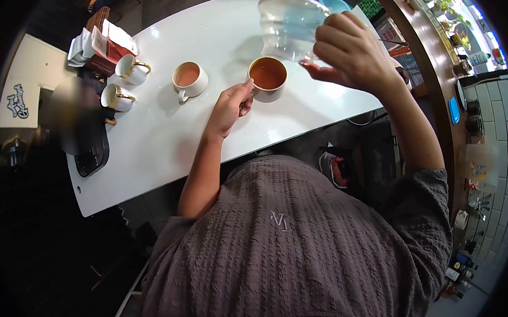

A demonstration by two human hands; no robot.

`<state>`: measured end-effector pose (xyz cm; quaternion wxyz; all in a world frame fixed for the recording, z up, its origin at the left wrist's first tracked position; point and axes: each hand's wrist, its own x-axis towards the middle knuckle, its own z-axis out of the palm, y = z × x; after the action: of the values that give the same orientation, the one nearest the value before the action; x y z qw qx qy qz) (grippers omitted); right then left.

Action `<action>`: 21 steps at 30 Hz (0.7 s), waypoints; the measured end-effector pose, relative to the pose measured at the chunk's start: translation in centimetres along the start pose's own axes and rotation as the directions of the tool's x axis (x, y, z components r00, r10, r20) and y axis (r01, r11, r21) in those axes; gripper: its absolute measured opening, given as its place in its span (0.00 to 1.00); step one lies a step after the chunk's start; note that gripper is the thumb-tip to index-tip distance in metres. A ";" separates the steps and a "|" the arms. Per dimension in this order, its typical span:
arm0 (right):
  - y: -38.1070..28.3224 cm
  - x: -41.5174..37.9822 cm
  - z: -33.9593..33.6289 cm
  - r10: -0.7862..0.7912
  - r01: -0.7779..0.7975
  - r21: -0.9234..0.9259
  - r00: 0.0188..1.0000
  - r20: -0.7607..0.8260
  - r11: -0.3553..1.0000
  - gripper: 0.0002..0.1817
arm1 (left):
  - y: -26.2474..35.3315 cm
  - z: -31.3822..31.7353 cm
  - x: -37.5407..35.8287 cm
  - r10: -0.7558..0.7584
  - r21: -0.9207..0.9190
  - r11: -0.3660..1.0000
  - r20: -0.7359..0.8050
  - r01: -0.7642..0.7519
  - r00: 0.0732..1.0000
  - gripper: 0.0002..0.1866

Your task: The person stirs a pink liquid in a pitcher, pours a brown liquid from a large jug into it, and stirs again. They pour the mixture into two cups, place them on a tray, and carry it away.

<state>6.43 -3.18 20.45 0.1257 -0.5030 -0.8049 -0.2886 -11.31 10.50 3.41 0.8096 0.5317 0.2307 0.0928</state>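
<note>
A white mug (270, 94) with a gold rim holds reddish-brown liquid and stands upright on the white table. My left hand (232, 107) is closed around its handle at the left side. Above and just beyond the mug, my right hand (348, 52) grips a clear pitcher (285, 29), which looks tilted and slightly blurred. Its handle is hidden behind my fingers, and no stream of liquid can be made out. To the left stands a second white mug (197, 87), with a paler pinkish-brown drink inside and its handle towards me.
Two white cups with gold handles, a nearer cup (117, 99) and a farther cup (132, 70), stand at the table's left. Behind them is a red box (103, 57) with white packets. A black device (88, 131) sits on the left edge of the table (146, 157).
</note>
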 end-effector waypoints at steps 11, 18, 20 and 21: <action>-0.1 -5.7 0.4 0.183 -0.184 -0.014 0.983 -0.022 0.983 0.16 | -1.8 2.2 2.3 -0.059 0.002 0.998 0.103 0.059 0.993 0.15; -1.0 -7.0 -0.6 0.205 -0.205 -0.004 0.977 0.061 0.979 0.14 | -2.3 3.8 2.8 -0.084 0.024 0.996 0.173 0.081 0.981 0.17; -1.3 -7.5 -0.6 0.256 -0.254 -0.033 0.965 0.062 0.967 0.13 | -2.4 3.9 3.0 -0.084 0.028 0.996 0.183 0.080 0.980 0.19; -1.3 -7.7 -0.7 0.291 -0.289 -0.048 0.957 0.022 0.956 0.13 | -2.5 4.0 3.2 -0.085 0.032 0.996 0.201 0.080 0.976 0.18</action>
<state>8.82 -9.68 16.79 0.1439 -0.6223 -0.7177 -0.2774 -6.85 7.47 1.53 0.8257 0.5378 0.1701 0.0018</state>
